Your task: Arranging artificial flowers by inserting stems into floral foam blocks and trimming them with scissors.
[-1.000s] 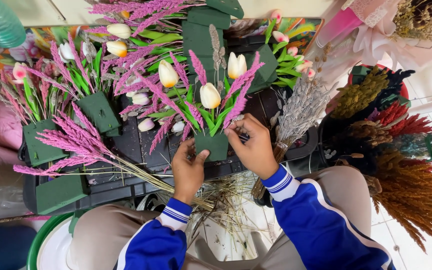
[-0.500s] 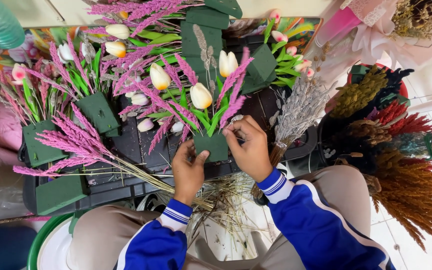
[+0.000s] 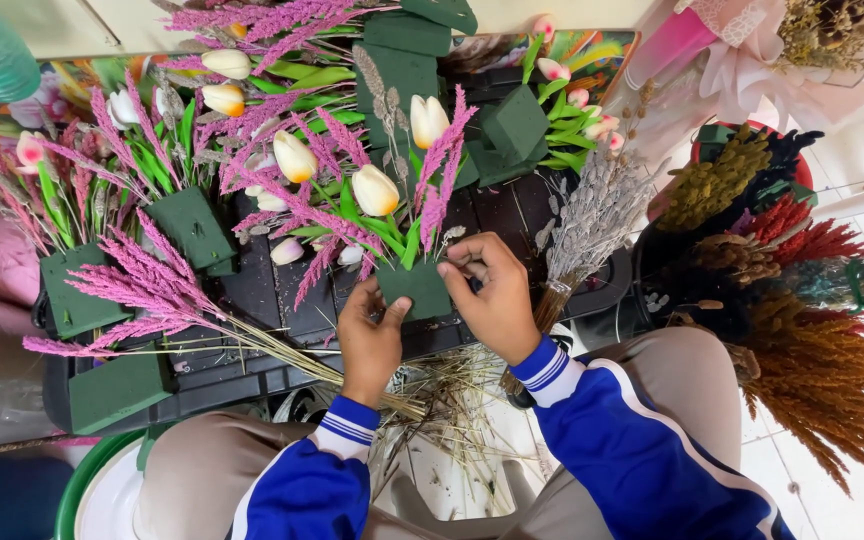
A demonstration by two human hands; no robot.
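Both hands, left hand (image 3: pixel 372 335) and right hand (image 3: pixel 495 295), grip a dark green foam block (image 3: pixel 414 288) bristling with cream tulips (image 3: pixel 376 190) and pink plumes (image 3: pixel 439 170).

Bright, even daylight fills the view, strongest toward two and three o'clock, where the pale wrapping (image 3: pixel 752 70) and floor (image 3: pixel 852 500) wash out. Shadows are soft. Focus is sharp at centre; edges bend slightly, with mild blur at nine o'clock.
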